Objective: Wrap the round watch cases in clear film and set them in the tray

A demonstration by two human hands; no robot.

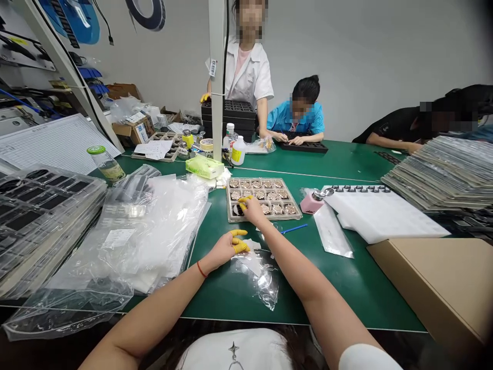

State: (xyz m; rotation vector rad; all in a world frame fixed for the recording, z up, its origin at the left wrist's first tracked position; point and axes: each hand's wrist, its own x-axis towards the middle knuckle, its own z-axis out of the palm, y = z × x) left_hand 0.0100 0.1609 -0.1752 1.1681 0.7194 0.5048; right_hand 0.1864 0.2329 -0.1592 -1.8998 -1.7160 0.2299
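A clear plastic tray (265, 219) divided into compartments holds several round, copper-coloured parts that look like watch parts. Over its front-left compartment is my right hand (252, 209), yellow covers on its fingertips. Those fingers are bent close together at a dark and silvery round part (237, 210); whether they grip it is hard to see. My left hand (226, 247), also with yellow finger covers, is nearer to me with its fingers apart. Beside its fingertips lies a white tissue (252, 259) on a small clear bag (267, 288). A blue pen-like tool (295, 228) lies in front of the tray.
A pink pump bottle (311, 202) stands right of the tray, near white foam sheets (385, 213) and a cardboard box (435, 267). Plastic bags (154, 226) and stacked trays (50, 221) fill the left. Co-workers sit and stand across the green table (346, 164).
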